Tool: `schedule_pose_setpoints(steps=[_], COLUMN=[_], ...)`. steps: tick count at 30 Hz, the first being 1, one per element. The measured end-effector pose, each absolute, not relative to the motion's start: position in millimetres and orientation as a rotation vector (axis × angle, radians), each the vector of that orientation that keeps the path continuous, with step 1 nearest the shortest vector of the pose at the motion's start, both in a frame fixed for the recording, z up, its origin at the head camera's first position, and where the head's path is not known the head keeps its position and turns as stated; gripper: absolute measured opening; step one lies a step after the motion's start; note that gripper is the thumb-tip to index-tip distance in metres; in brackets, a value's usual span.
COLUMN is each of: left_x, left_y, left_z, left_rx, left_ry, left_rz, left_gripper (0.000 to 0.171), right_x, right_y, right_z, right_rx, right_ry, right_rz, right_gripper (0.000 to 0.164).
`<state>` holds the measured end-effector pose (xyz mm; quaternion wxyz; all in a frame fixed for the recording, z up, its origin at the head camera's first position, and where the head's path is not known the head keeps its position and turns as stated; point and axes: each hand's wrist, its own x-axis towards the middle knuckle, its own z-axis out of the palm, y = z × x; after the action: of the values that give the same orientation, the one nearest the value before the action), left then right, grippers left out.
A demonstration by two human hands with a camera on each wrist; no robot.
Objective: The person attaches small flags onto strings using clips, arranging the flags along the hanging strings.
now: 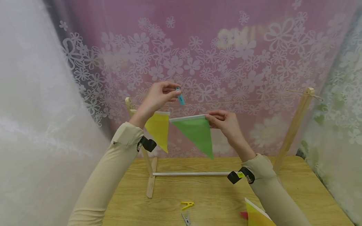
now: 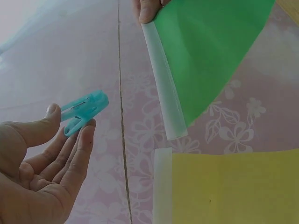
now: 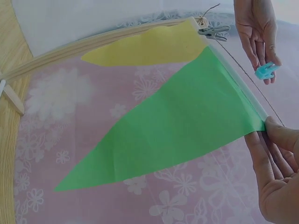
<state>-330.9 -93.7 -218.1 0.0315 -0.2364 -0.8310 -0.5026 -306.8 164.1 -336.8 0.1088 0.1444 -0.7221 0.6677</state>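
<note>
Between thumb and fingertips my left hand point(image 1: 161, 95) pinches a light-blue clothespin point(image 2: 88, 109), held just above the string point(image 1: 230, 102). My right hand point(image 1: 226, 122) grips a green triangular pennant point(image 3: 163, 126) by one end of its white top band point(image 2: 163, 84). The pennant hangs point down, its band a little below the string. To its left a yellow pennant point(image 1: 160, 128) hangs beside the stand's left post. A grey clothespin point(image 3: 215, 32) sits at that pennant's band near the post, as the right wrist view shows.
The string runs between two wooden posts, the right one point(image 1: 294, 130) leaning outward. A white rod point(image 1: 191, 174) joins them low down. On the wooden table point(image 1: 218, 207) lie a yellow clothespin point(image 1: 187, 205), a grey clothespin point(image 1: 186, 220) and more pennants point(image 1: 257, 217) by the right forearm.
</note>
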Motion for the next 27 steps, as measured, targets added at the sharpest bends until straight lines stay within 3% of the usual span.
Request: schedule_pose_setpoints(steps=[20, 27], left_x=[-340, -342], left_y=[-78, -77], left_z=[-216, -219], left_rx=[-0.701, -0.728], left_ry=[-2.646, -2.652], left_rz=[-1.325, -1.252], left_gripper=[0.031, 0.023], right_x=[-317, -320], right_y=[159, 157], right_z=[-336, -341], right_rx=[0.39, 0.363], right_ry=[-2.083, -2.078], right_rz=[2.006, 2.034], right_gripper=[0.035, 0.036])
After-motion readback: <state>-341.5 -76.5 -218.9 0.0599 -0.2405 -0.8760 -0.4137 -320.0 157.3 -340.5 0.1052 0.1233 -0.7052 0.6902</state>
